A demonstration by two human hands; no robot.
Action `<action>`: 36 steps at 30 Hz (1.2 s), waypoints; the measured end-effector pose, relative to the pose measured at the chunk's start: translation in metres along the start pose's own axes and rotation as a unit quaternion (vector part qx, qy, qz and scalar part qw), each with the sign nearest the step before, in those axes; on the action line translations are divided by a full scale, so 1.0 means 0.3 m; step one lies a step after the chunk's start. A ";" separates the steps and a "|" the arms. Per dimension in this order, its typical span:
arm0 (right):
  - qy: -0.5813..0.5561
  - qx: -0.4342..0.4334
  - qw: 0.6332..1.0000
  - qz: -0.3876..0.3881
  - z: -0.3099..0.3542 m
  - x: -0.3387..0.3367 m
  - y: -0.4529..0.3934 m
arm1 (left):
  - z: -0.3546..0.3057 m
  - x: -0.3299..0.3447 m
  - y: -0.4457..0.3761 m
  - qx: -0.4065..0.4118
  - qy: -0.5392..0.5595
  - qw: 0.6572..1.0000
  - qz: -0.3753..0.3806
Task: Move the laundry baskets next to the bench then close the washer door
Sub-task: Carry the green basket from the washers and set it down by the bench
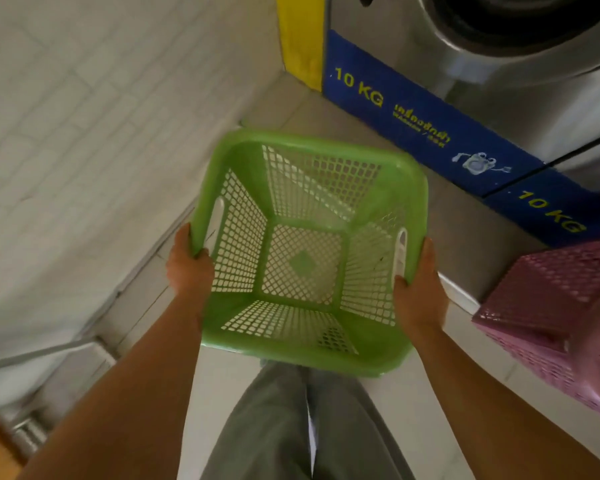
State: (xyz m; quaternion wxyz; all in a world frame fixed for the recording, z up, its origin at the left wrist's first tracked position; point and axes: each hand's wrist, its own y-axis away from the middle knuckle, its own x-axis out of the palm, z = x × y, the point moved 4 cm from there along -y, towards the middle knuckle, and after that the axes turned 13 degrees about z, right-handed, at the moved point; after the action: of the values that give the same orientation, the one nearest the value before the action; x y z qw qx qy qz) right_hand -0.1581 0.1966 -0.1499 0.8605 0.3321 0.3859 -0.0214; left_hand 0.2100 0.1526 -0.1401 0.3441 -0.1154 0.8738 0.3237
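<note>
An empty green laundry basket (305, 251) with mesh walls hangs in front of me, held off the floor. My left hand (189, 268) grips its left rim and my right hand (418, 292) grips its right rim. A pink mesh laundry basket (555, 313) stands on the floor at the right edge, partly cut off. Part of the washer's round opening (520, 19) shows at the top right; its door is out of view. A wooden surface with a metal frame (0, 441) sits at the bottom left, perhaps the bench.
A row of steel washers with a blue "10 KG" base strip (413, 126) runs along the right. A white brick-pattern wall (84, 150) is on the left, with a yellow strip (302, 39) at the corner. My grey trousers (291, 427) show below over tiled floor.
</note>
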 end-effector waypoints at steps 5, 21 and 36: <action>0.008 -0.013 1.000 0.022 0.010 0.170 0.046 | 0.237 -0.047 0.013 -0.037 0.011 0.999 -0.017; 0.052 -0.014 0.997 0.059 -0.056 0.721 0.094 | 0.804 -0.034 -0.133 -0.136 -0.047 0.988 0.051; 0.185 -0.058 0.975 0.106 -0.081 0.578 0.320 | 0.527 0.080 0.143 0.016 -0.229 0.957 0.175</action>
State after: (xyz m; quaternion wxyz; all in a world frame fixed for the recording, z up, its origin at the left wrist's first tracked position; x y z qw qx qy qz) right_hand -0.0242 0.3236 -0.2261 0.7891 0.3190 0.5018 0.1543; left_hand 0.2573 0.2879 -0.2230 0.4748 0.1224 0.7828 0.3830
